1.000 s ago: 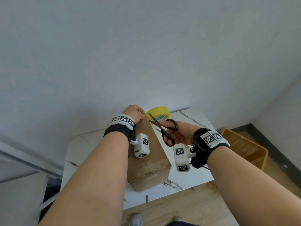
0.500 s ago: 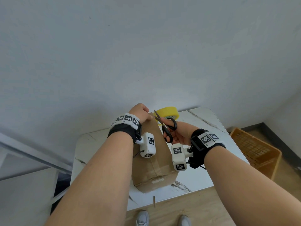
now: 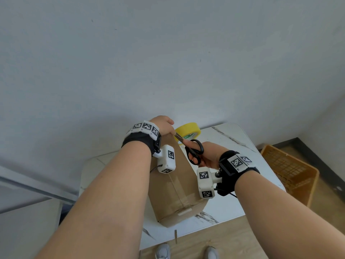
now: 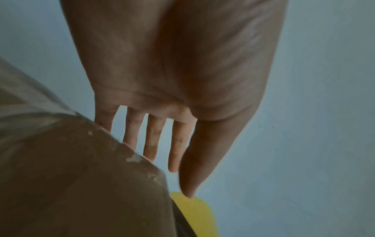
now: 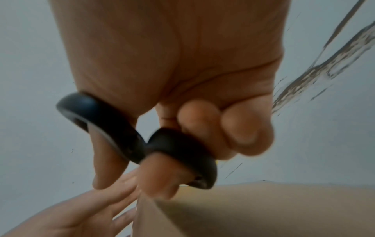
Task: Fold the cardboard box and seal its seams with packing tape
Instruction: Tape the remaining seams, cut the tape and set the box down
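1. The brown corrugated cardboard box (image 3: 175,187), folded shut, stands on the white marble-patterned table (image 3: 240,146), its near lower corner close to the table's front edge. A strip of clear tape runs along its top seam and down the near face.
2. It looks light and fairly stiff, with matte faces that give friction and glossy tape that would be slicker. I judge it best steadied by pressing on a flat face or gripping over an edge, not squeezing a panel's middle, which could buckle.
3. The left hand (image 3: 162,124) rests at the box's far top end. In the left wrist view its fingers (image 4: 152,139) are straight and slightly spread, reaching past the box edge; whether they pinch a tape end there cannot be told.
4. The right hand (image 3: 209,154) grips the black-handled steel scissors (image 3: 190,146), thumb and fingers curled through the smooth rounded loops, the blades pointing at the box's far top corner beside the left hand.
5. The yellow roll of packing tape (image 3: 188,130) stands just behind the box near the table's back edge.
6. An orange plastic lattice crate (image 3: 291,172) sits on the wooden floor off the table's right edge.
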